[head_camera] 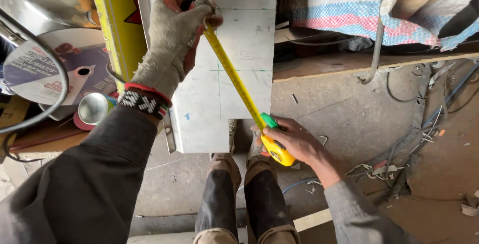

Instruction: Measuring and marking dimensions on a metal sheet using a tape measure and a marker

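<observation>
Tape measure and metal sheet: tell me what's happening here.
A person is stretching a yellow tape measure slantwise across a grey metal sheet. The gloved left hand pins the tape's end near the sheet's top, beside a thin green line marked there. The bare right hand holds the tape's case just past the sheet's lower edge. The person's knees show below, above a concrete floor. Cutting discs lie to the left.
</observation>
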